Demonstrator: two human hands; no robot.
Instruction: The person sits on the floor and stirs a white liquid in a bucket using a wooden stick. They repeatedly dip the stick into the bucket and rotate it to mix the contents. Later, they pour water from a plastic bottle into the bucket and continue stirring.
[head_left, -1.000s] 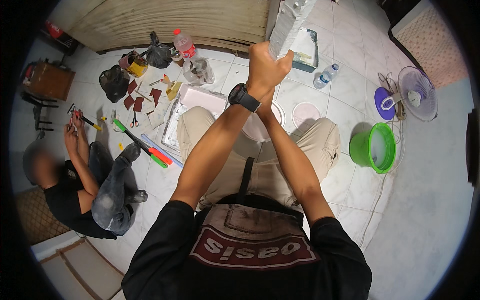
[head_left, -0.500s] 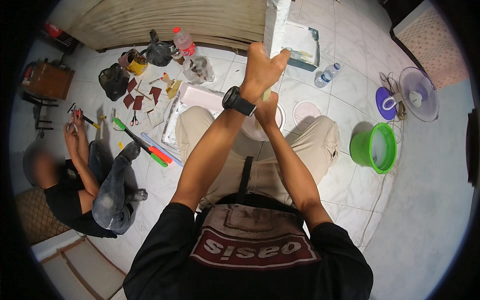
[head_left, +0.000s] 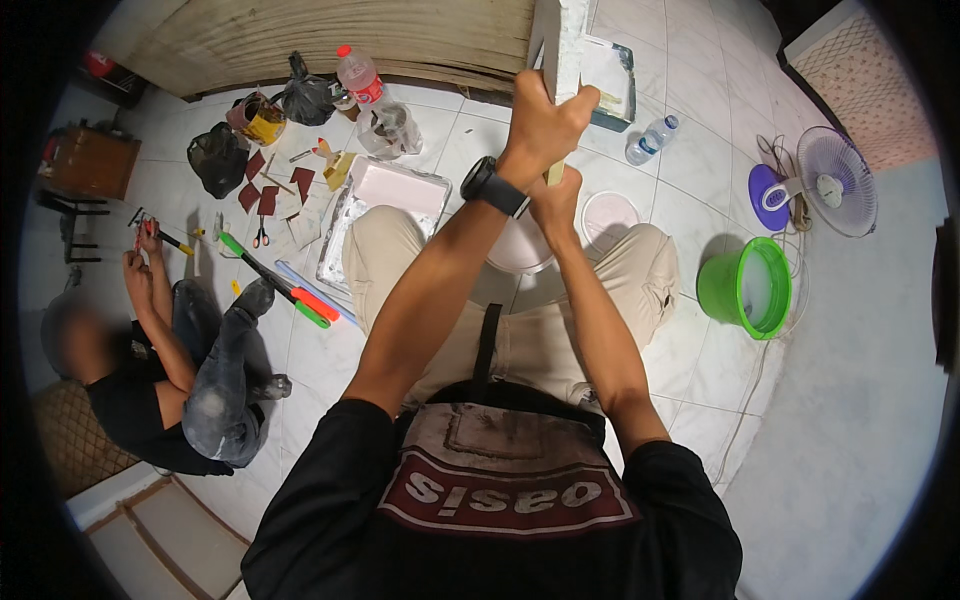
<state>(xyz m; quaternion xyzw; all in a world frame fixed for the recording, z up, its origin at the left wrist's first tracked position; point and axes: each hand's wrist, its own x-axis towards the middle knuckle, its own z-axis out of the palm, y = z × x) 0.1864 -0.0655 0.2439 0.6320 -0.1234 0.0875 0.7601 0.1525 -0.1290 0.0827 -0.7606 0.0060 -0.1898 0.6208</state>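
My left hand (head_left: 545, 122), with a black watch on its wrist, is wrapped around a long white-coated bar (head_left: 568, 48) that rises past the top edge of the picture. Just below it, my right hand (head_left: 556, 205) is closed around the bar's pale yellow lower end (head_left: 555, 172). What the bar's upper end looks like is out of view. Under my hands, between my knees, stands a round tub of pale pink paint (head_left: 522, 256), partly covered by my right wrist. A round whitish lid (head_left: 610, 214) lies to its right.
A paint tray (head_left: 432, 184) lies by my left knee, a second tray (head_left: 617, 108) beyond my hands. A water bottle (head_left: 651, 141), purple fan (head_left: 768, 197) and green bucket (head_left: 746, 290) stand right. Left are scissors (head_left: 261, 232), sandpaper pieces (head_left: 302, 183) and a seated person (head_left: 150, 390) holding a tool.
Both hands have shifted a little to the right with the bar, which now shows a different side. More of the paint tray by my left knee is uncovered. The view has moved slightly.
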